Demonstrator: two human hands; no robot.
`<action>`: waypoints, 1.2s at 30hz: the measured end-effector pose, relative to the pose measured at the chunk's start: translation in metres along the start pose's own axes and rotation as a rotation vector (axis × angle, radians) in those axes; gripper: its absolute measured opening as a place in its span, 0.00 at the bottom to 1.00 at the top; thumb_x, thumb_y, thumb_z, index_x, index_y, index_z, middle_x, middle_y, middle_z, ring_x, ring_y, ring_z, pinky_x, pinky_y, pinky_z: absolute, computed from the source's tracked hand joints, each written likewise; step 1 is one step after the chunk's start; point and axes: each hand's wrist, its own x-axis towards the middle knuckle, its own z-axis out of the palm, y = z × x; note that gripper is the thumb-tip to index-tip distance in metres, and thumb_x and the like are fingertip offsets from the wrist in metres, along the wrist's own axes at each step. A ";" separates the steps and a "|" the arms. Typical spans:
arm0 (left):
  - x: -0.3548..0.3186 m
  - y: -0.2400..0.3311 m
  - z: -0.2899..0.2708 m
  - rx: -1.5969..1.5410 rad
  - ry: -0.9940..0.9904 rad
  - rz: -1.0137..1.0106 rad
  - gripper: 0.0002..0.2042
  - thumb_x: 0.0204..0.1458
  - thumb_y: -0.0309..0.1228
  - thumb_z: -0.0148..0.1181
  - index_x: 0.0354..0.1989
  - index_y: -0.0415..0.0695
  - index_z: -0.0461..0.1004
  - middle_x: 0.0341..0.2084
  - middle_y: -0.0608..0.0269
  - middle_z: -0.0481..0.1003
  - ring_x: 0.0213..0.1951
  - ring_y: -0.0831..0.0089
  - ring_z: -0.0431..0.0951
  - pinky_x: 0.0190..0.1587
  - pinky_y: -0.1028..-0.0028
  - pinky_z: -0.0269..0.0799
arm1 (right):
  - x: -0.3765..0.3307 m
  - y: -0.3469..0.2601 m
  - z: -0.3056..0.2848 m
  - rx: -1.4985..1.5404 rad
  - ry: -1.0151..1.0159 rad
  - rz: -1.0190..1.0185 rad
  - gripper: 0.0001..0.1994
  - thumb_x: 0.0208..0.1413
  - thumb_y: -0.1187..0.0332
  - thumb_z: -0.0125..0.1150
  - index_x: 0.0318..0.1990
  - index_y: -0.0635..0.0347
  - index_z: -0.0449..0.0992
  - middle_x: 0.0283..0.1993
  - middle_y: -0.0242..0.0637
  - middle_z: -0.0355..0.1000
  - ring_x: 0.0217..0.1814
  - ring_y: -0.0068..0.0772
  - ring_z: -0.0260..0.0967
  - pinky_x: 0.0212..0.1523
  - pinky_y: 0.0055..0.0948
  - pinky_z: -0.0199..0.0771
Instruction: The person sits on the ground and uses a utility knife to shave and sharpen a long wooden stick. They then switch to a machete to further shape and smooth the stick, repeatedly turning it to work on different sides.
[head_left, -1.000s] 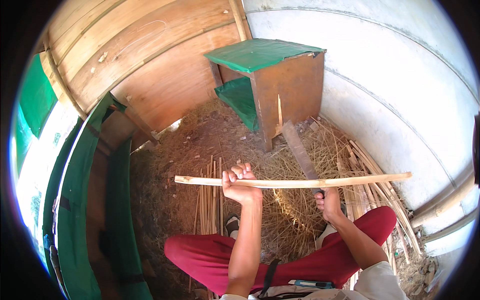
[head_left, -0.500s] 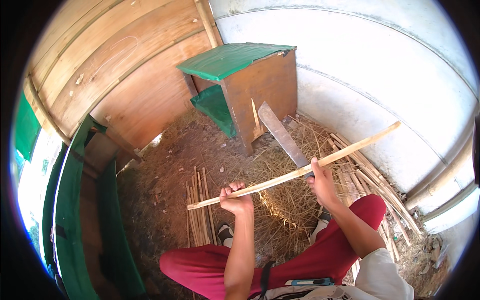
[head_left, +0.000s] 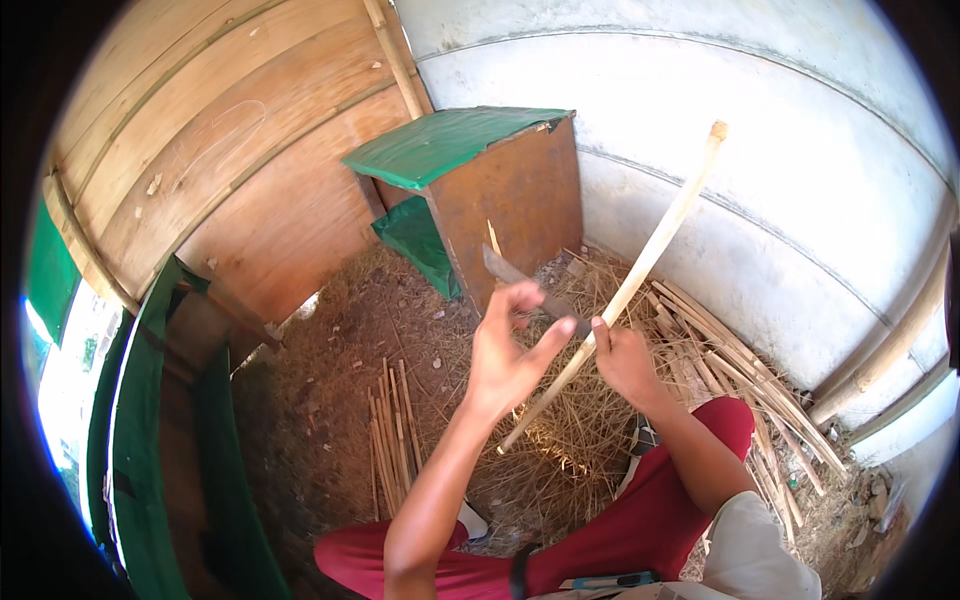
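My right hand point(head_left: 627, 365) is closed round the machete's handle, which the fingers mostly hide, and its thumb presses a long pale bamboo strip point(head_left: 660, 240) against it. Tilted steeply, the strip rises to the far right, its lower end free above the straw. From that hand the machete point(head_left: 504, 271) points away to the far left, its blade partly hidden. My left hand point(head_left: 503, 362) is open beside the blade, thumb and fingers apart; whether it touches the metal I cannot tell.
Straw and shavings point(head_left: 560, 430) cover the ground before my legs. Split bamboo strips lie in a left bundle point(head_left: 388, 430) and a right pile point(head_left: 745, 350). A brown wooden cabinet point(head_left: 520, 195) with green covering stands ahead. A white wall point(head_left: 700, 80) closes the right side.
My left hand has let go of the strip, opened and moved up toward the blade. The strip has swung from a shallow slant to a steep one, still in my right hand.
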 end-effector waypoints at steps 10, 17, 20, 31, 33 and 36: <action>0.092 -0.026 0.060 -0.463 -0.605 -0.218 0.13 0.63 0.35 0.55 0.48 0.37 0.71 0.28 0.60 0.78 0.31 0.73 0.80 0.35 0.72 0.78 | -0.025 -0.016 0.035 -0.140 -0.184 -0.175 0.26 0.67 0.54 0.45 0.23 0.63 0.76 0.15 0.49 0.69 0.19 0.54 0.72 0.23 0.47 0.73; 0.074 -0.023 0.022 -0.414 -0.265 -0.084 0.06 0.62 0.25 0.54 0.35 0.40 0.77 0.15 0.64 0.73 0.13 0.79 0.70 0.14 0.76 0.67 | -0.027 -0.014 0.030 0.127 -0.431 0.023 0.31 0.54 0.40 0.62 0.32 0.68 0.80 0.16 0.37 0.70 0.18 0.37 0.72 0.23 0.35 0.72; 0.065 0.005 -0.017 -0.261 0.071 0.068 0.09 0.63 0.30 0.53 0.33 0.42 0.76 0.14 0.69 0.71 0.13 0.84 0.66 0.12 0.81 0.59 | -0.027 0.012 0.044 0.306 -0.363 0.260 0.27 0.59 0.45 0.60 0.33 0.69 0.80 0.17 0.34 0.68 0.18 0.26 0.67 0.20 0.31 0.66; 0.045 -0.029 -0.070 -0.489 0.615 0.017 0.21 0.65 0.39 0.50 0.17 0.48 0.58 0.11 0.73 0.57 0.13 0.83 0.54 0.17 0.78 0.48 | -0.023 0.080 0.046 1.119 -0.196 1.110 0.10 0.66 0.63 0.52 0.38 0.59 0.65 0.20 0.26 0.54 0.16 0.20 0.46 0.16 0.26 0.47; 0.041 -0.044 -0.053 -0.426 0.648 0.002 0.22 0.65 0.39 0.49 0.17 0.48 0.57 0.11 0.73 0.56 0.13 0.82 0.53 0.17 0.77 0.48 | -0.028 0.096 0.056 1.114 -0.220 1.149 0.09 0.66 0.62 0.51 0.37 0.58 0.65 0.19 0.27 0.54 0.14 0.22 0.47 0.16 0.28 0.48; 0.033 -0.066 -0.033 -0.390 0.642 0.026 0.21 0.66 0.39 0.47 0.19 0.47 0.58 0.12 0.73 0.57 0.15 0.84 0.54 0.17 0.78 0.48 | -0.040 0.108 0.069 0.937 -0.300 1.153 0.11 0.65 0.62 0.52 0.33 0.57 0.66 0.17 0.28 0.56 0.14 0.24 0.50 0.15 0.29 0.49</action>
